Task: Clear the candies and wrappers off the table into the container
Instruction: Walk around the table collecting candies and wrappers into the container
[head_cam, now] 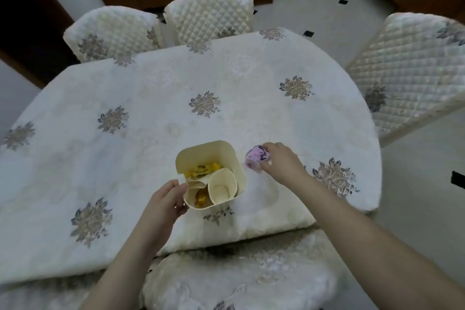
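A cream square container (226, 152) stands on the table near its front edge. Inside lie a yellow wrapper (202, 170), an orange candy (201, 201) and a tipped paper cup (222, 189). My left hand (167, 202) grips the container's near-left rim. My right hand (281, 162) is just right of the container and holds a pink-purple wrapped candy (256, 158) by its right side, low over the cloth. I cannot tell whether the candy touches the table.
The table (176, 98) wears a white cloth with grey flower motifs. Quilted covered chairs stand at the far side (208, 12), far left (110, 30), right (412, 70) and directly below me (239, 277).
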`<action>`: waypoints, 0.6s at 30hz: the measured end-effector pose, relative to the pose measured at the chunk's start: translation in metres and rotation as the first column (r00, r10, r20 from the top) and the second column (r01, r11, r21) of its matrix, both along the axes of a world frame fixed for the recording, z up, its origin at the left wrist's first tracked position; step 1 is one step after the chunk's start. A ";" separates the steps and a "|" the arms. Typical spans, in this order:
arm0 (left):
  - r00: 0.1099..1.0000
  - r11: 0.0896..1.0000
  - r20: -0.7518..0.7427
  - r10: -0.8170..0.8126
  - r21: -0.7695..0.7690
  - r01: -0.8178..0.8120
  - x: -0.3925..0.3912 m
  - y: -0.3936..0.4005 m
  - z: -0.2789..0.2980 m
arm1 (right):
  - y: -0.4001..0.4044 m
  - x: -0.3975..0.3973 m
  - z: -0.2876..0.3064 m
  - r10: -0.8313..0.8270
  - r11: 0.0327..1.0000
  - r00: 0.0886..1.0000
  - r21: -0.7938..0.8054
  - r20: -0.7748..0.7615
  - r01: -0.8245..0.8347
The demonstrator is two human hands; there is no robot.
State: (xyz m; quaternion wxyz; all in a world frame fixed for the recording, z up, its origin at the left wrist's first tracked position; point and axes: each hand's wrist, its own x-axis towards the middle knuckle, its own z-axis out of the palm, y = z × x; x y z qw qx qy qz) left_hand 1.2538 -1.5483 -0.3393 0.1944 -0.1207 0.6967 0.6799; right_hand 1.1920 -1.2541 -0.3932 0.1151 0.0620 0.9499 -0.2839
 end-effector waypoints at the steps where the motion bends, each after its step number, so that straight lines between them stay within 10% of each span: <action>1: 0.999 0.999 0.010 0.034 -0.012 -0.034 0.004 0.004 -0.001 | 0.000 -0.005 -0.005 0.018 1.000 1.000 0.008 0.001 -0.018; 18: 0.927 0.928 0.040 0.372 0.022 -0.373 0.042 0.020 -0.004 | -0.012 -0.040 -0.075 0.333 0.836 0.943 0.459 0.012 -0.301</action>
